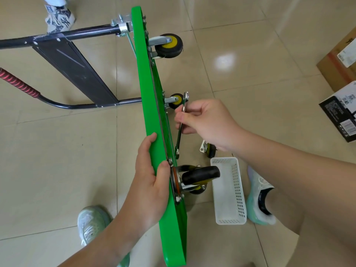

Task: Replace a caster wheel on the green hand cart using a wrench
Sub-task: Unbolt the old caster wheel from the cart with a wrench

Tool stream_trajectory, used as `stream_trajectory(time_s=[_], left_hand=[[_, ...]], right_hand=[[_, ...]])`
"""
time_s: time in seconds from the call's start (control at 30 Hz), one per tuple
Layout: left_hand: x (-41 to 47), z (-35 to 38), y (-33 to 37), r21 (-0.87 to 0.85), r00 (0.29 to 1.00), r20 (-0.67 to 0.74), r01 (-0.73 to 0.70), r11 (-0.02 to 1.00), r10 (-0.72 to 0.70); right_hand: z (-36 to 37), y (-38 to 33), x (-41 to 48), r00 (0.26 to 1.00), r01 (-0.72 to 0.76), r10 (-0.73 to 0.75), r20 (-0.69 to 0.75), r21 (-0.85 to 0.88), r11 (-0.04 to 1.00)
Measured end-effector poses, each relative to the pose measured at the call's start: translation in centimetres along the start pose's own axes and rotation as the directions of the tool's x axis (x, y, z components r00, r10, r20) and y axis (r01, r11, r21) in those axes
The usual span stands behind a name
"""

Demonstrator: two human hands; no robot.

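Green cart tipped on edge: the left hand grips its rim beside the near caster wheel. The right hand, the nearer to the work, pinches a wrench mid-shaft. The shaft runs along the cart's underside, its lower end just above the caster's bolt. A loose wheel and a basket lie on the floor beside the cart.

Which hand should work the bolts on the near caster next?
Right: the right hand holds the wrench, its lower end close to the near caster. The left hand grips the green deck, steadying it.
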State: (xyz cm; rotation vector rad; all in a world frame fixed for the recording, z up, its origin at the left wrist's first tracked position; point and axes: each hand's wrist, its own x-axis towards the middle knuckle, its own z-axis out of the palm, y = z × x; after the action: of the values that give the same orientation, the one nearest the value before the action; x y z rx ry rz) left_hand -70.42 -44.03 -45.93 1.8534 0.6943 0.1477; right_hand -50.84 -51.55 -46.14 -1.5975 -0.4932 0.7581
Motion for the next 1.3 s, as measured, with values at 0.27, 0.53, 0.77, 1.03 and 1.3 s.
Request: stream_trajectory(time_s=[0.27, 0.53, 0.77, 1.03, 1.3], left_hand=[[0.1, -0.3, -0.2, -0.079, 1.0, 0.025, 0.014, 0.997, -0.012], [0.0, -0.8, -0.2, -0.074, 0.993, 0.096, 0.068, 0.995, -0.061], [0.1, -0.9, -0.1, -0.06, 0.995, 0.093, 0.049, 0.997, -0.043], [0.1, -0.6, -0.3, -0.019, 0.998, 0.057, 0.003, 1.0, -0.002], [0.1, -0.4, -0.5, -0.018, 1.0, 0.011, -0.01, 1.0, 0.01]], right_hand=[[1.4, 1.4, 2.8, 0.989, -0.136, 0.136, 0.055, 0.004, 0.991], [1.9, 3.2, 4.8, 0.96, -0.252, 0.262, 0.101, -0.101, 0.962], [2.6, 3.9, 4.9, 0.913, -0.359, 0.374, 0.165, -0.117, 0.926], [2.6, 3.7, 3.9, 0.946, -0.304, 0.312, 0.088, -0.099, 0.948], [2.4, 2.3, 1.8, 0.976, -0.19, 0.188, 0.109, 0.005, 0.982]])
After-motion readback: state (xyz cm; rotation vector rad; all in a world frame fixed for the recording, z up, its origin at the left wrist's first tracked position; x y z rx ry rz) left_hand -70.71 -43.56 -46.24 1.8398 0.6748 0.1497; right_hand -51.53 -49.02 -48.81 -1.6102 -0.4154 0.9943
